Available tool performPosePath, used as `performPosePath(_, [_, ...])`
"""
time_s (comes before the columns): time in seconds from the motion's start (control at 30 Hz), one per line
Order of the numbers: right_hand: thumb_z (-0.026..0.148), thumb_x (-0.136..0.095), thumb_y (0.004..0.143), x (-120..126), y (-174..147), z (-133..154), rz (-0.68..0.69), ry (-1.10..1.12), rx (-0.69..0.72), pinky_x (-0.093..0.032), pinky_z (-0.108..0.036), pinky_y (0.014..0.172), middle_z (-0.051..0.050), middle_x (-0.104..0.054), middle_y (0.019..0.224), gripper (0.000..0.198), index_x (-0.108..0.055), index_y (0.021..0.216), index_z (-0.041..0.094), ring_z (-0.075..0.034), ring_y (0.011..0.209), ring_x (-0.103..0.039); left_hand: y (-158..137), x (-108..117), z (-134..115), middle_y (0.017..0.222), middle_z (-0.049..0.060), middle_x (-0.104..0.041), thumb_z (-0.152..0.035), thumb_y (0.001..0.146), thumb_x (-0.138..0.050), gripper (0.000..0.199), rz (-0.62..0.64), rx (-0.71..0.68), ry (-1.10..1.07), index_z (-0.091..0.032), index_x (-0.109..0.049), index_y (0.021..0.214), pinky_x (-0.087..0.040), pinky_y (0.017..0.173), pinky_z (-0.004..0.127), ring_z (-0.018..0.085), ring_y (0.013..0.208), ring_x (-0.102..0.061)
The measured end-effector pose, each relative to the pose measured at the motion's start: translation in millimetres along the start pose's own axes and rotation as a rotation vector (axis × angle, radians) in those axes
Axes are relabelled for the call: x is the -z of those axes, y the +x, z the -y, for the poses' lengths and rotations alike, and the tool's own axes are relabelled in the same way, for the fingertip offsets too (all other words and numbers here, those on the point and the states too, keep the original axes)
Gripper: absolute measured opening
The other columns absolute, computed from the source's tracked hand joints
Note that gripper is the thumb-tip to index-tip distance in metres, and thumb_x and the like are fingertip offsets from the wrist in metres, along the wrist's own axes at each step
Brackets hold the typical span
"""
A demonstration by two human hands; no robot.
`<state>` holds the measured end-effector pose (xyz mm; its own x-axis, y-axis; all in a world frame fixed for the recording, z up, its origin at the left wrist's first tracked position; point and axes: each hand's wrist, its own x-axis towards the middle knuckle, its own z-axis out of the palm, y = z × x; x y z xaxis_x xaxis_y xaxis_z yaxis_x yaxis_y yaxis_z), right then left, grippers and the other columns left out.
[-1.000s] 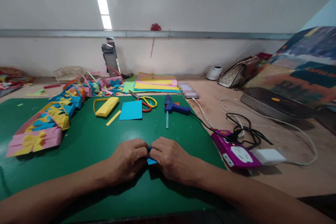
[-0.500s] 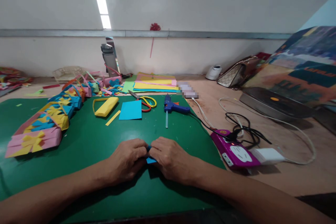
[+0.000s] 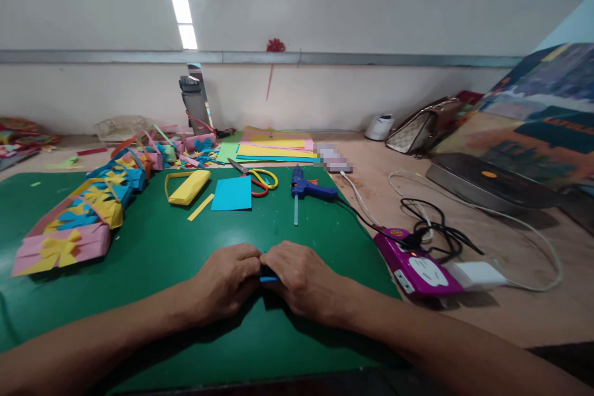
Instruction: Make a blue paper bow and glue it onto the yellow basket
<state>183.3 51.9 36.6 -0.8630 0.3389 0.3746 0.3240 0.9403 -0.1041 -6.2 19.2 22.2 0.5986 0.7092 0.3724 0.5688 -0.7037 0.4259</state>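
On the green mat (image 3: 153,247) of the counter, our left hand (image 3: 226,281) & right hand (image 3: 304,281) meet, fingers closed on a small blue paper piece (image 3: 269,278), mostly hidden. Approx. 8 finished paper baskets (image 3: 69,235) lie left; yellow one (image 3: 188,187) w/o bow yet, we think.

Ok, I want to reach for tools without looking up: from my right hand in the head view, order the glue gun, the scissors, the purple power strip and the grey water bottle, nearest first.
From the right hand:
1. Glue gun, straight ahead on the green mat.
2. Purple power strip, off to the right on the bare table; close to the glue gun's rank, hard to call.
3. Scissors, ahead and slightly left.
4. Grey water bottle, far back left by the wall.
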Motion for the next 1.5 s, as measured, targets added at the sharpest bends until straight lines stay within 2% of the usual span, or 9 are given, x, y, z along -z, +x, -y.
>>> performPosePath(0.43, [0.015, -0.054, 0.084, 5.1, 3.3, 1.9, 0.063, -0.003, -0.006, -0.037, -0.028, 0.059, -0.005, -0.061, 0.070, 0.007, -0.051, 0.078, 0.017, -0.018, 0.065, -0.051, 0.4, -1.4, 0.5, 0.075, 0.007, -0.059, -0.014, 0.086, -0.042, 0.020, 0.006, -0.002, -0.008, -0.014, -0.060, 0.078, -0.042, 0.061, 0.026, 0.017, 0.069, -0.055])
performPosePath(1.5, [0.019, -0.051, 0.087, 3.5, 1.2, 0.0, 0.052, 0.009, -0.009, -0.035, -0.029, 0.059, -0.006, -0.062, 0.071, 0.008, -0.052, 0.080, 0.016, -0.019, 0.066, -0.051, 0.3, -2.3, 1.8, 0.076, 0.006, -0.059, -0.014, 0.085, -0.043, 0.018, 0.007, -0.011, 0.018, -0.015, -0.060, 0.079, -0.042, 0.062, 0.025, 0.016, 0.070, -0.054])
